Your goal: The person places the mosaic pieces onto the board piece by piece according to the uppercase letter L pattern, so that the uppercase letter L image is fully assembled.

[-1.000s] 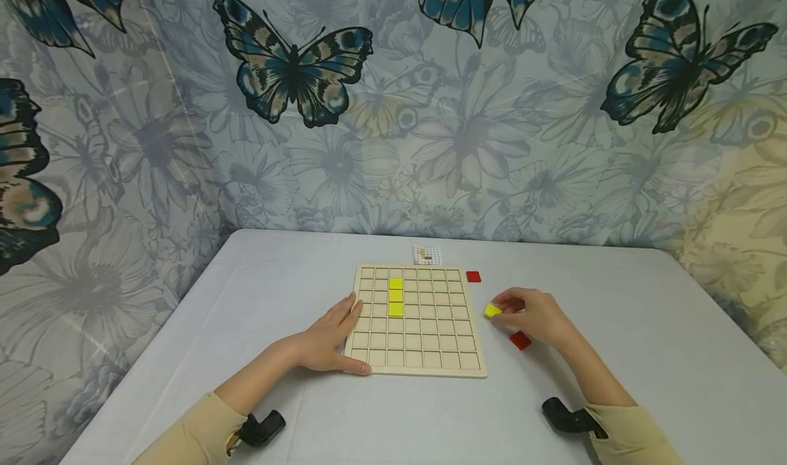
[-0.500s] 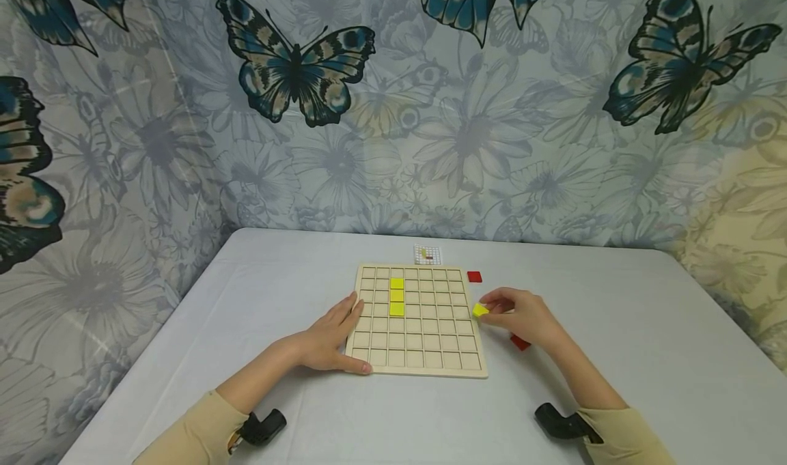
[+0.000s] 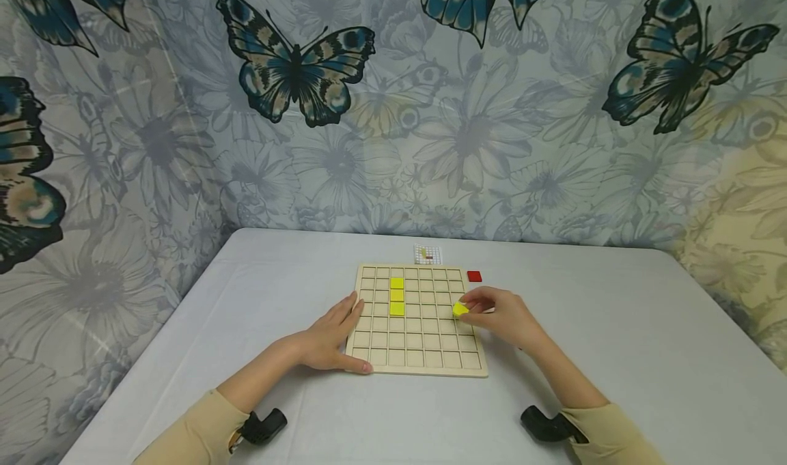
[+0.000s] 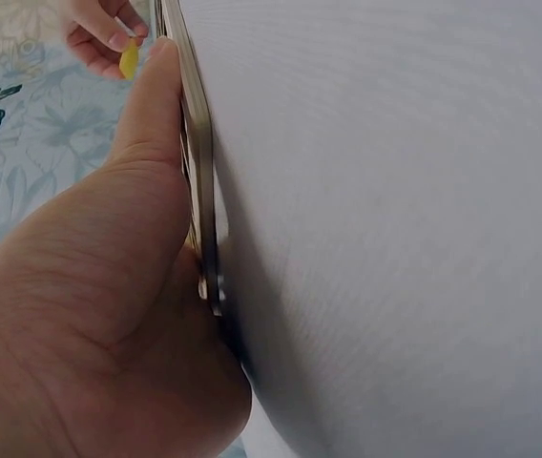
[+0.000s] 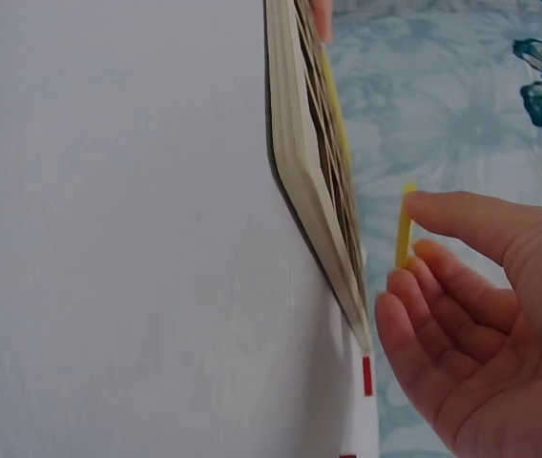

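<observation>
A wooden grid board lies on the table, with three yellow square tiles in a column in its upper left part. My left hand rests along the board's left edge, fingers straight, thumb at the near left corner. Between thumb and fingertips my right hand pinches another yellow tile, over the right side of the grid. The right wrist view shows this pinched tile edge-on, apart from the board's surface. In the left wrist view, my left thumb lies along the board's near edge.
A small printed grid card lies just behind the board. One red tile is by the far right corner; a second red tile shows in the right wrist view, hidden by my right arm in the head view. Butterfly-patterned cloth hangs behind the white table.
My right hand has carried the yellow tile leftward from beside the board to over its right columns. Its arm now covers the nearer red tile. My left hand stays in place.
</observation>
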### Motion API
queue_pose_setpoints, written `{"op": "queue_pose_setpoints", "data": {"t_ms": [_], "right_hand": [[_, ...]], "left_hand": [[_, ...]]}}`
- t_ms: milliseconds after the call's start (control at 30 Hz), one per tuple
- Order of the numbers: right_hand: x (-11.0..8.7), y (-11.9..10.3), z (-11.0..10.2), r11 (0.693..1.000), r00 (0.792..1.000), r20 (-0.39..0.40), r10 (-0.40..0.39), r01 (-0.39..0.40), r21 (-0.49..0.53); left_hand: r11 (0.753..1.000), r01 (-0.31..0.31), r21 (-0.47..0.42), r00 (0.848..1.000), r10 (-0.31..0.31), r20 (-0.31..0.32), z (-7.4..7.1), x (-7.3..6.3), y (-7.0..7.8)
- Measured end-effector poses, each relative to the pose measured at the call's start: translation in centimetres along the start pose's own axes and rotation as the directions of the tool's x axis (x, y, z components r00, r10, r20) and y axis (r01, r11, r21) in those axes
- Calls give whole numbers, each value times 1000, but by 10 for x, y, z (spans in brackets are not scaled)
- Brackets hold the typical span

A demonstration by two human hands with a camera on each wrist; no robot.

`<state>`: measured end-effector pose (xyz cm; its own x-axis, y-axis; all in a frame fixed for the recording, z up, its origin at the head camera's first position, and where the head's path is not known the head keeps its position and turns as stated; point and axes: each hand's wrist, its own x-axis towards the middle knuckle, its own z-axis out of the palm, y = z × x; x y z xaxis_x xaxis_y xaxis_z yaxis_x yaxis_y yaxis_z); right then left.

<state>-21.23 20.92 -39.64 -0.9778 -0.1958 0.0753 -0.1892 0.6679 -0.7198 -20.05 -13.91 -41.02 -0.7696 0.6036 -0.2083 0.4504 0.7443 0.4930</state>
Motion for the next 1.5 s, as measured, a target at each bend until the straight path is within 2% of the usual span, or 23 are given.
{"op": "queue_pose_setpoints", "data": {"t_ms": [133, 533, 767, 1133, 1500], "right_hand": [[1, -5, 6, 999, 1000, 11, -26, 26, 19], [6, -19, 26, 999, 998, 56, -27, 25, 39], [7, -27, 35, 996, 993, 94, -72, 68, 51], [12, -39, 49, 980, 971, 137, -196, 191, 47], [16, -51, 62, 973, 955, 193, -227, 230, 7]], "left_hand": [[1000, -6, 3, 1000, 6, -1, 0, 0, 0], [1000, -7, 0, 1000, 7, -3, 0, 0, 0], [1000, -11, -8, 1000, 11, -4, 0, 0, 1], [1000, -5, -1, 1000, 5, -5, 1, 1, -1], [1000, -4, -3, 1000, 4, -9, 2, 1, -2]]}}
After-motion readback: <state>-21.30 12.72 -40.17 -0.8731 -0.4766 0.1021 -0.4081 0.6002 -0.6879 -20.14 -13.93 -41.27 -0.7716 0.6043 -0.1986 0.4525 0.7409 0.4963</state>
